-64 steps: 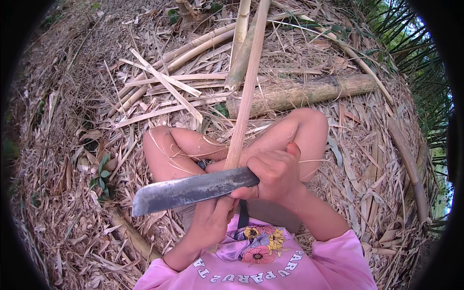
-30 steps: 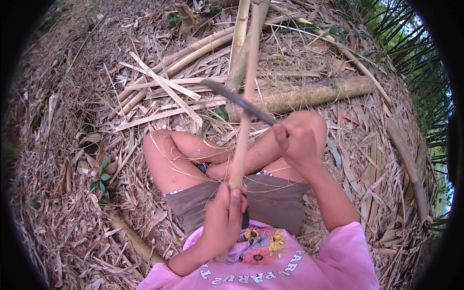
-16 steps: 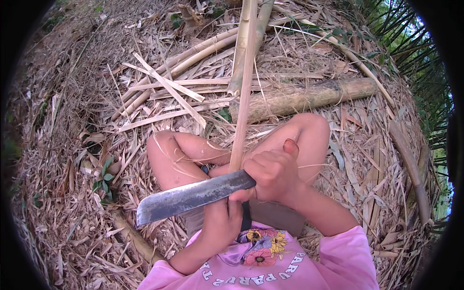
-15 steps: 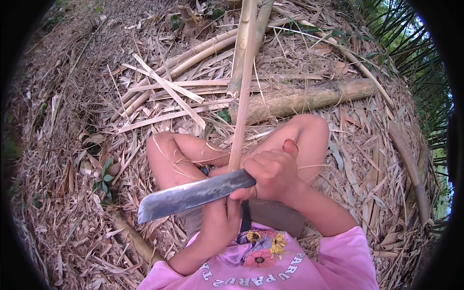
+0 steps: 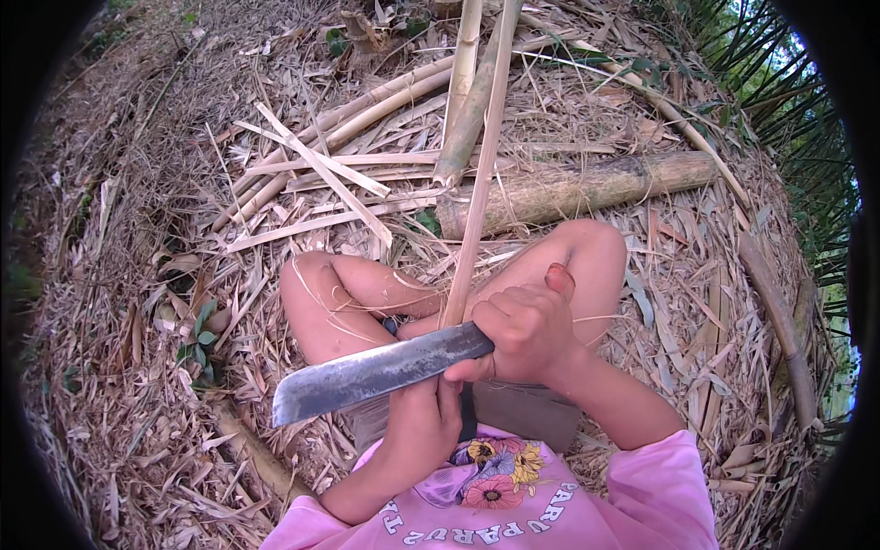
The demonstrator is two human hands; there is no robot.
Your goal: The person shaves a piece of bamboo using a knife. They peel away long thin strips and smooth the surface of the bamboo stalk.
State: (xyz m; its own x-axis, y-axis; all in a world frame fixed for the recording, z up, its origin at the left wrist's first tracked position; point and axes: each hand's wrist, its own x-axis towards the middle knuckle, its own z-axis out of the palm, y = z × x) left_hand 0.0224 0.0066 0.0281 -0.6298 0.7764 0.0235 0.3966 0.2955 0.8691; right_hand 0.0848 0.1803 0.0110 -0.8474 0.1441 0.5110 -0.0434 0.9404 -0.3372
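**Machete laid across a bamboo strip**

The right hand (image 5: pixel 524 332) is clenched round the handle of a machete (image 5: pixel 380 371), blade pointing left; the left hand (image 5: pixel 423 423) grips the lower end of a bamboo strip (image 5: pixel 478 183) rising between the knees; a thick bamboo pole (image 5: pixel 587 188) lies beyond on dry leaf litter (image 5: pixel 137 302)

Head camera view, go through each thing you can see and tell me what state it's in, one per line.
Right hand: shut on the machete handle.
Left hand: shut on the strip's near end.
Machete: blade across the strip, tip pointing left.
Bamboo strip: held, slanting away over the legs.
Thick bamboo pole: lying on the ground.
Split bamboo slats: scattered, criss-crossed.
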